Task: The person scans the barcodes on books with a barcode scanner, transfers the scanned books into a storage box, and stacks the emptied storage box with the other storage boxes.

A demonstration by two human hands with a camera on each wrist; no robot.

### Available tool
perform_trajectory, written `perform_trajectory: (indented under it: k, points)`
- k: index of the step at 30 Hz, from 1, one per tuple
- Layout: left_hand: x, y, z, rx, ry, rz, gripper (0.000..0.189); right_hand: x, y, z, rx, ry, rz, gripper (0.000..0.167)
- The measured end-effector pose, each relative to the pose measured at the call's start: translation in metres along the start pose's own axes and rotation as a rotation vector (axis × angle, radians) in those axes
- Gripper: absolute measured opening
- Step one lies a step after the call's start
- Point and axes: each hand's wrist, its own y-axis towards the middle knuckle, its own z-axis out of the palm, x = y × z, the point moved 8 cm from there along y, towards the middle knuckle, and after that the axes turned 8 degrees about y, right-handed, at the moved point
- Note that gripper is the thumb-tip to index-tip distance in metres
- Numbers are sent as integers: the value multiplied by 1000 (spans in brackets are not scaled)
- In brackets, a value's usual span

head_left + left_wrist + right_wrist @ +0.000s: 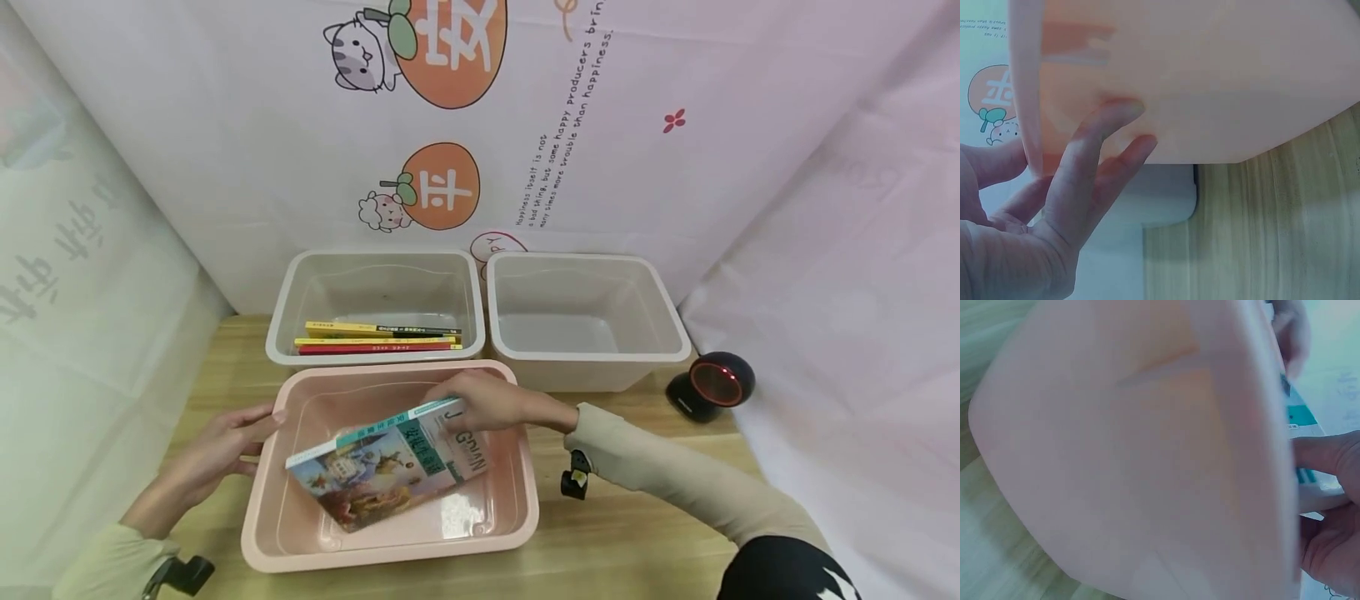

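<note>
A pink plastic bin stands on the wooden table in the head view. My left hand holds its left wall, thumb over the rim and fingers spread against the outside; the left wrist view shows these fingers on the wall. Inside the bin's outline a paperback book with a colourful illustrated cover tilts, its teal and white spine toward the back. My right hand grips the book's upper right end. From the right wrist, the bin's outer wall hides most of the book.
Behind the pink bin, a white bin holds several thin yellow and red books. Beside it stands a second white bin. A black round-headed device sits at the right. Printed white cloth encloses the back and sides.
</note>
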Motion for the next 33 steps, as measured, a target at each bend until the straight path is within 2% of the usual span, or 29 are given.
perform_trajectory:
  k: [4, 8, 12, 16, 19, 22, 27, 30, 33]
  points:
    - [-3, 1, 1, 5, 3, 3, 72, -4, -6, -14, -83, 82, 12, 37]
    - [-8, 3, 2, 8, 9, 13, 73, -6, -11, -26, -163, 141, -14, 36]
    - [-8, 3, 2, 12, 8, 8, 72, -4, -15, -29, -180, 189, -41, 36]
    - [-7, 2, 3, 9, 13, 3, 72, 3, -19, -34, -208, 166, -65, 37]
    - [-8, 3, 4, 7, 17, 8, 72, 16, -24, -40, -239, 104, -110, 36]
    - [-8, 3, 3, 6, 10, 14, 71, 34, -28, -44, -262, 11, -196, 33]
    - [-7, 4, 3, 11, -6, 15, 71, 69, -36, -44, -319, -286, -390, 30]
    - [-5, 5, 3, 11, -5, 4, 72, 86, -44, -44, -384, -482, -491, 32]
    - [-3, 6, 2, 10, -5, -10, 73, 95, -51, -52, -444, -529, -538, 36]
